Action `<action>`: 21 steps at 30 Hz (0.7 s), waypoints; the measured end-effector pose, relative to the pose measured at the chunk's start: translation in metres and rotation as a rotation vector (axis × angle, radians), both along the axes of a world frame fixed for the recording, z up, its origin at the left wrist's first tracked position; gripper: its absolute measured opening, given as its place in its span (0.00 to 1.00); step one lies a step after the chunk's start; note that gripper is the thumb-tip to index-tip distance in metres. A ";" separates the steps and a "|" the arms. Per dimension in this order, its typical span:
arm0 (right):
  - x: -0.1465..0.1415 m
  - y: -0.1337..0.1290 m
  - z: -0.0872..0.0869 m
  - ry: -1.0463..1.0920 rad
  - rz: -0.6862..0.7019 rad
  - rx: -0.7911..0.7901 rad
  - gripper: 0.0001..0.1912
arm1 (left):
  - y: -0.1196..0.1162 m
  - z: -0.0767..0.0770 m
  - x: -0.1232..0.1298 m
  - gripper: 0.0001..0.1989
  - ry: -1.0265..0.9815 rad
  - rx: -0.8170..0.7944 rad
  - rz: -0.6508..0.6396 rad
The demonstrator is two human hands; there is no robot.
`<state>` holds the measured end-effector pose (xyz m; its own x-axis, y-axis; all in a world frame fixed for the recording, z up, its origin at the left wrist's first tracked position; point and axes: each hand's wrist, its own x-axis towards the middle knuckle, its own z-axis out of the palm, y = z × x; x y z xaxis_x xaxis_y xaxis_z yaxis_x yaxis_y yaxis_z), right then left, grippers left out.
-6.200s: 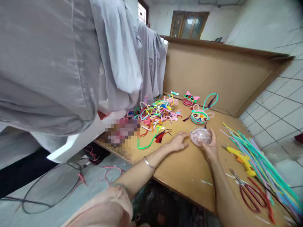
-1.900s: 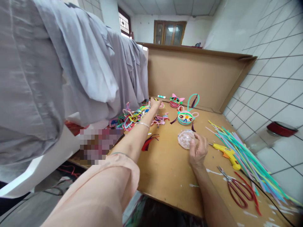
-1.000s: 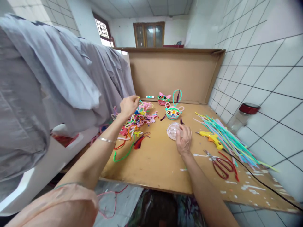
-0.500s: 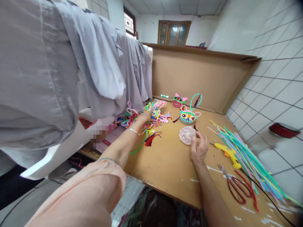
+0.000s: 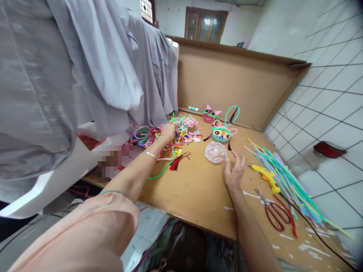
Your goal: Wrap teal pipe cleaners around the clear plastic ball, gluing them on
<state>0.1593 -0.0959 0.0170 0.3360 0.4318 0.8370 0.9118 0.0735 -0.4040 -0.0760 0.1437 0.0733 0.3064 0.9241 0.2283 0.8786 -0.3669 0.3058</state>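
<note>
My left hand reaches into a tangled pile of colourful pipe cleaner pieces; its fingers are hidden among them, so I cannot tell what they grip. A clear, round plastic bowl or lid with small coloured bits at its right side lies on the table. Just right of it, my right hand is open, thumb and fingers apart, with nothing in it. Behind the clear piece sits a round, animal-faced pipe cleaner ornament with pink ears and dark tassels. Farther back stands a second, red and green one.
To the right are a yellow glue gun, red-handled scissors and a bundle of long pipe cleaners. A red tassel lies near the pile. Grey cloth hangs at left; a cardboard wall closes the back.
My right hand has let go of the clear plastic piece and drawn slightly away from it. My left hand has shifted within the pipe cleaner pile. The camera view has tilted down a little.
</note>
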 end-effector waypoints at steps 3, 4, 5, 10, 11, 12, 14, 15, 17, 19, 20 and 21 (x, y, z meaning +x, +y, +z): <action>0.000 0.000 0.000 0.016 -0.004 -0.020 0.20 | 0.001 0.013 -0.002 0.25 -0.011 0.058 0.033; 0.000 0.000 0.000 0.018 -0.001 -0.027 0.19 | 0.002 0.017 -0.004 0.25 -0.016 0.076 0.049; 0.001 0.000 0.000 0.020 0.001 -0.033 0.19 | 0.003 0.020 -0.005 0.25 -0.022 0.097 0.065; 0.001 -0.001 0.001 0.016 0.016 -0.037 0.19 | 0.005 0.020 -0.003 0.24 -0.024 0.190 0.055; 0.001 -0.001 0.001 0.019 0.016 -0.038 0.19 | 0.004 0.017 -0.001 0.24 0.008 0.159 0.042; 0.000 -0.002 0.002 0.024 0.016 -0.040 0.19 | 0.002 0.013 0.002 0.23 0.046 0.116 0.033; 0.000 -0.002 0.003 0.035 0.013 -0.050 0.19 | -0.004 0.008 0.007 0.24 0.114 0.033 0.030; -0.001 -0.002 0.003 0.039 0.012 -0.055 0.19 | -0.008 0.006 0.010 0.25 0.125 0.023 0.033; -0.002 -0.002 0.003 0.046 0.011 -0.059 0.19 | -0.018 0.006 0.016 0.28 0.094 0.073 0.028; -0.004 -0.002 0.003 0.051 0.008 -0.057 0.18 | -0.028 0.009 0.023 0.31 0.010 0.163 -0.022; -0.004 -0.002 0.003 0.052 0.007 -0.055 0.18 | -0.033 0.011 0.028 0.32 -0.051 0.198 -0.071; -0.005 -0.001 0.003 0.051 0.010 -0.055 0.18 | -0.037 0.013 0.034 0.31 -0.124 0.203 -0.134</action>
<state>0.1543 -0.0973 0.0204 0.3729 0.4805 0.7938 0.8895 0.0585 -0.4532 -0.0416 0.1069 0.0866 0.3811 0.8089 0.4477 0.7788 -0.5418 0.3162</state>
